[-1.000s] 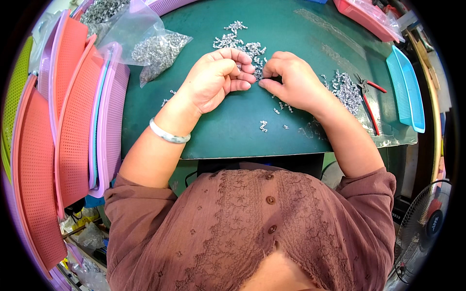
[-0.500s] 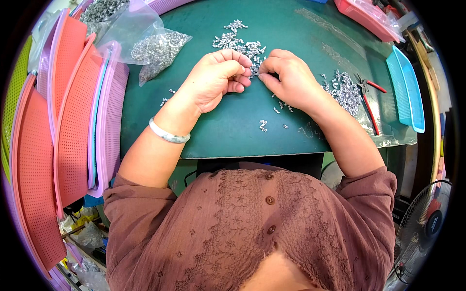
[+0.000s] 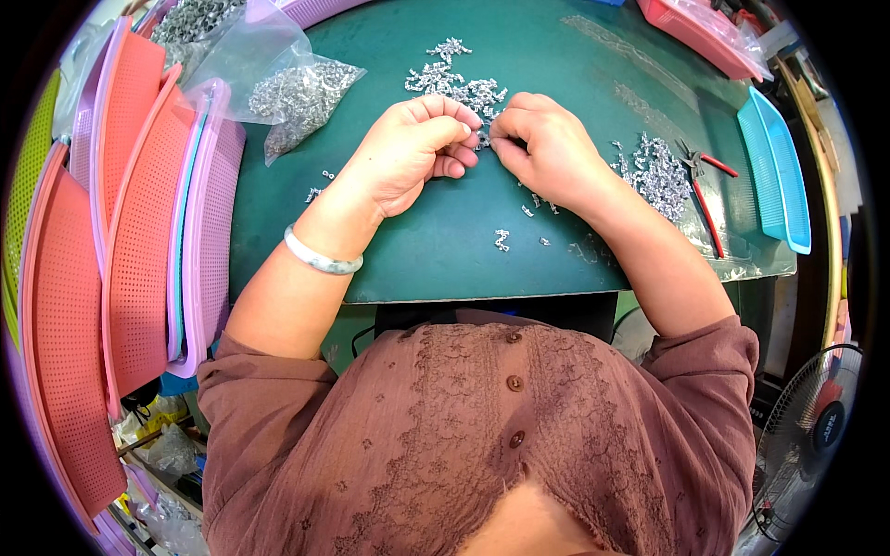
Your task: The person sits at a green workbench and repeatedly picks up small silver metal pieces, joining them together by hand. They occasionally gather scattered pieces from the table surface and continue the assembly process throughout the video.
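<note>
2 hands [image 3: 403, 157] [image 3: 552, 153], 1 bangle [image 3: 323, 257], nr silver pcs [image 3: 477, 93].

I'm in a small-parts workshop: my green tabletop [image 3: 417, 259] bears heaped metal pieces [image 3: 660, 181] and red-handled pliers [image 3: 700, 198], near stacked plastic baskets [image 3: 148, 250].

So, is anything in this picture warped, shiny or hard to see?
Head view: the coral baskets look bowed near the left edge; head view: pale glare on the clear film by the red-handled pliers; head view: detail between the left hand and right hand is too small to make out.
</note>
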A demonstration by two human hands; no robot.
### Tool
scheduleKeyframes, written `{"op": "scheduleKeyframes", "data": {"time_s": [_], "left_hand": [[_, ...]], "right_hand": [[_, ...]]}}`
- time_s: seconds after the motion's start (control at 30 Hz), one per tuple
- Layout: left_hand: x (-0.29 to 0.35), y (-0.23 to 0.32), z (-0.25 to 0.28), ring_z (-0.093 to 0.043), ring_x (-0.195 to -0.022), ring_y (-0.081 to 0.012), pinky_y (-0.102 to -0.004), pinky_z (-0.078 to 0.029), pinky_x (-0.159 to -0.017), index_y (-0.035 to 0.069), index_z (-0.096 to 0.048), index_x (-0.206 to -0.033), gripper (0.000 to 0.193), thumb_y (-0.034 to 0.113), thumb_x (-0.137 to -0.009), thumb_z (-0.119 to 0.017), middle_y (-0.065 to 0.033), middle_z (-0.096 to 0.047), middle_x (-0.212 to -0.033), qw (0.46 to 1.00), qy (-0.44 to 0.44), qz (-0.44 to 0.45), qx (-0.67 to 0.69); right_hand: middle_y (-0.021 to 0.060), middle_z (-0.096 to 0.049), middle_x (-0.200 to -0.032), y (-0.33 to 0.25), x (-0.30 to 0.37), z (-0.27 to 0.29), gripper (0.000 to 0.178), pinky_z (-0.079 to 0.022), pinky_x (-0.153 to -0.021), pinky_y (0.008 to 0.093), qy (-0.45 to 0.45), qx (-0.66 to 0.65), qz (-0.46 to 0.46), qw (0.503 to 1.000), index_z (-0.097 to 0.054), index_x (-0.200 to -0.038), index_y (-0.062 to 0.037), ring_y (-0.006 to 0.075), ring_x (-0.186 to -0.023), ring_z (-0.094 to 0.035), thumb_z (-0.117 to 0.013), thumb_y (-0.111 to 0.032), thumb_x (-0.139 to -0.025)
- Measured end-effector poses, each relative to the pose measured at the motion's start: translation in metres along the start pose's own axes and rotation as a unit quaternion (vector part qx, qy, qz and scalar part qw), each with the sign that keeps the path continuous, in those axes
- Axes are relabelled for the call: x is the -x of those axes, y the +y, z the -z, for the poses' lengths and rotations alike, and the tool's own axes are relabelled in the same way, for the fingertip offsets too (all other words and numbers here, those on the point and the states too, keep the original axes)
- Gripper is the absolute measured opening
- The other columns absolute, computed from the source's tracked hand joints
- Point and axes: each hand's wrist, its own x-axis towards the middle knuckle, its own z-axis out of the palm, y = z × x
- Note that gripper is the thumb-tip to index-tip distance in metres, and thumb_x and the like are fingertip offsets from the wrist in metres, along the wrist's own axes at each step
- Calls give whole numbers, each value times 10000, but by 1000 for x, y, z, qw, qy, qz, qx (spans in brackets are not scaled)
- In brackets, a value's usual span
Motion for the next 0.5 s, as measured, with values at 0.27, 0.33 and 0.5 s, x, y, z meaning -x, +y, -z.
{"op": "scheduleKeyframes", "data": {"time_s": [0.27, 0.33, 0.5], "left_hand": [[1, 0, -2, -543, -592, -73, -182, -426, -516, 38, -581, -883, 88, 107, -844, -541, -14, -583, -734, 999, 10, -14, -51], [1, 0, -7, -527, -556, -58, -167, -406, -481, 44, -585, -876, 101, 136, -848, -556, -3, -578, -709, 993, 17, -15, -113], [3, -2, -11, -504, -514, -42, -148, -376, -438, 47, -597, -854, 123, 167, -856, -572, 12, -570, -676, 989, 15, -10, -145]], "right_hand": [[93, -562, -741, -2, -1, 9, 44, -441, -668, 378, 24, -73, -25, 997, -576, -698, -39, 285, -754, -544, -575, -83, -697], [93, -567, -750, -4, -1, 12, 51, -443, -675, 377, 26, -67, -20, 997, -577, -709, -38, 285, -763, -548, -579, -88, -697], [90, -568, -757, -10, -2, 17, 57, -450, -656, 350, 43, -96, 9, 994, -582, -732, -29, 264, -739, -554, -587, -81, -708]]}}
